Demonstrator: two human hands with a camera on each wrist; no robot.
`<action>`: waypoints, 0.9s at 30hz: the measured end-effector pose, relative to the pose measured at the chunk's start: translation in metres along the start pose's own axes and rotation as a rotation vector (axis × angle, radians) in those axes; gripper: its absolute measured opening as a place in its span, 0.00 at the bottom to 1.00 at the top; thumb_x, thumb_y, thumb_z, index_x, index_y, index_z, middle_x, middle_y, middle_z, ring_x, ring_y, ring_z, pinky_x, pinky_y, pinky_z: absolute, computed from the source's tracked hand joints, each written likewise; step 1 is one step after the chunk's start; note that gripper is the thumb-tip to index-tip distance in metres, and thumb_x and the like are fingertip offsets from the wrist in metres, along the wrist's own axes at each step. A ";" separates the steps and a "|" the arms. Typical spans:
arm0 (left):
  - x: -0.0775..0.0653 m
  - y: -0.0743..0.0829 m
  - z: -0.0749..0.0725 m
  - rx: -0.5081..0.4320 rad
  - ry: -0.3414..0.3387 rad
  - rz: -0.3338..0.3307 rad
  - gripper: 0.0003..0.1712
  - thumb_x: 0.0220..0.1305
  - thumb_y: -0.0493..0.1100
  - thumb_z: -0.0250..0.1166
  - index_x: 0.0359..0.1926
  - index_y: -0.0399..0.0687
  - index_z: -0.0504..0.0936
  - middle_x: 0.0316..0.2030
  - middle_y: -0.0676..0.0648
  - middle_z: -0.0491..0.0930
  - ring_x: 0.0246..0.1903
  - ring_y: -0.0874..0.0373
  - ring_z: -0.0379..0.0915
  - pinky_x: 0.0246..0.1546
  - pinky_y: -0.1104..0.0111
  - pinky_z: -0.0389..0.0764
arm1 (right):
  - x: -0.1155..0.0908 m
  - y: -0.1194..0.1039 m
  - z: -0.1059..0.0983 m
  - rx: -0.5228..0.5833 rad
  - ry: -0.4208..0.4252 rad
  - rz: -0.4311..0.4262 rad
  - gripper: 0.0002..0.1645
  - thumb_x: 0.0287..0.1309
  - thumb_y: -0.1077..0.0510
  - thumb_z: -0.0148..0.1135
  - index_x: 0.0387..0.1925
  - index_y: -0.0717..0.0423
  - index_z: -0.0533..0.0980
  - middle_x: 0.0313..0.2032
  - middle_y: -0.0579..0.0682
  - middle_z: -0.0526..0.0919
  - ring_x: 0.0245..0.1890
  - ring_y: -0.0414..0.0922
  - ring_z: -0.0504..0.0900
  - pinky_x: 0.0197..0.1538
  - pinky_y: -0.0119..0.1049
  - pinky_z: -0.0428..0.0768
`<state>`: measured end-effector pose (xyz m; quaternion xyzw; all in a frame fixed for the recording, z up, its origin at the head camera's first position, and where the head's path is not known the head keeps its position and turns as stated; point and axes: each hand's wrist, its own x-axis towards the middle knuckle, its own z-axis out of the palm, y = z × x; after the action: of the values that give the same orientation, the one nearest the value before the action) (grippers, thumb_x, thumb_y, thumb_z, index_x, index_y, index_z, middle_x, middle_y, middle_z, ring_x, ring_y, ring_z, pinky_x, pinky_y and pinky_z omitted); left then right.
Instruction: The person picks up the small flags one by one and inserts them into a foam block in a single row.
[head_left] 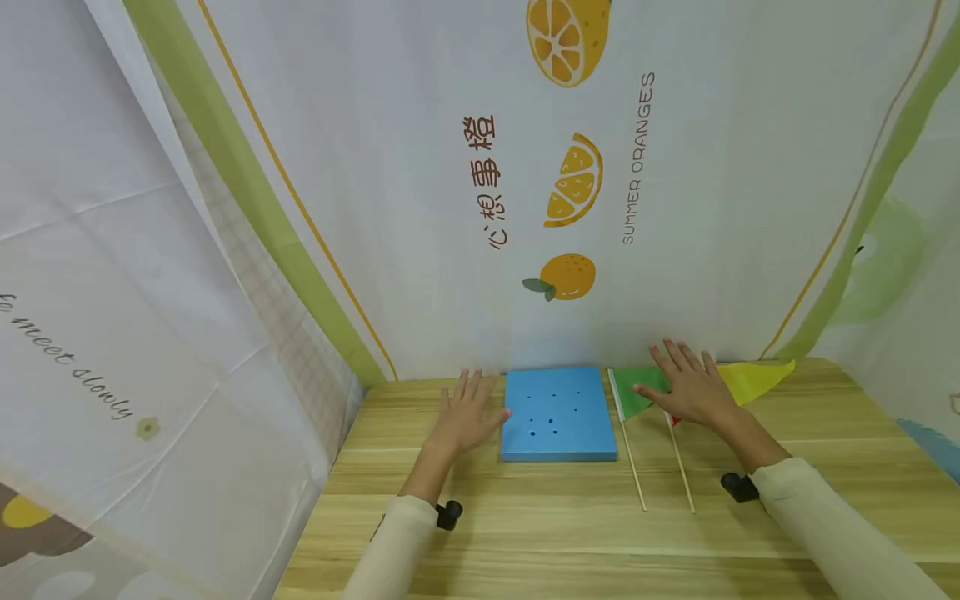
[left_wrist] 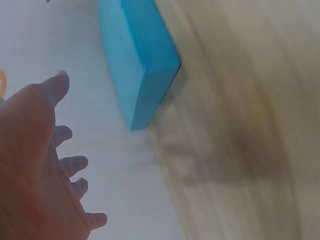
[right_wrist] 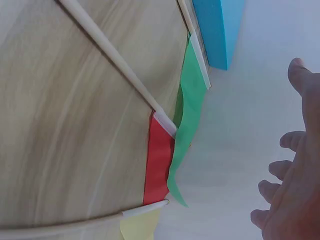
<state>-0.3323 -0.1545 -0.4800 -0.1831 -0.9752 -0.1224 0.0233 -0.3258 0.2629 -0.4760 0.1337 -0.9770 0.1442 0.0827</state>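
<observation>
A square blue block (head_left: 555, 412) with several small holes in its top lies flat on the table by the back cloth. My left hand (head_left: 467, 418) is held just left of it, fingers spread and thumb near its left edge. In the left wrist view, the block's corner (left_wrist: 152, 75) stands apart from the thumb. My right hand (head_left: 693, 392), fingers spread and holding nothing, is above the small flags. To the block's right lie a green flag (head_left: 633, 390), a red flag (right_wrist: 160, 167) mostly hidden under the hand in the head view, and a yellow flag (head_left: 757, 382), all on thin wooden sticks.
The wood-grain table (head_left: 555, 525) ends at a white hanging cloth (head_left: 420, 208) printed with oranges. More printed cloth (head_left: 187, 333) hangs on the left side. A black wrist-worn piece (head_left: 450, 515) sticks out beside the left cuff, another (head_left: 738, 487) beside the right.
</observation>
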 end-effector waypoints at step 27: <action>-0.017 0.061 0.067 0.053 -0.006 0.183 0.36 0.86 0.61 0.47 0.85 0.54 0.59 0.84 0.42 0.55 0.85 0.40 0.47 0.82 0.42 0.57 | -0.025 -0.043 0.047 0.238 -0.101 0.093 0.16 0.73 0.49 0.66 0.32 0.55 0.78 0.27 0.46 0.81 0.25 0.43 0.75 0.29 0.39 0.73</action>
<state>-0.2943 -0.0888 -0.5320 -0.2713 -0.9573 -0.0934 0.0364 -0.2958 0.2144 -0.5145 0.1044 -0.9611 0.2556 0.0104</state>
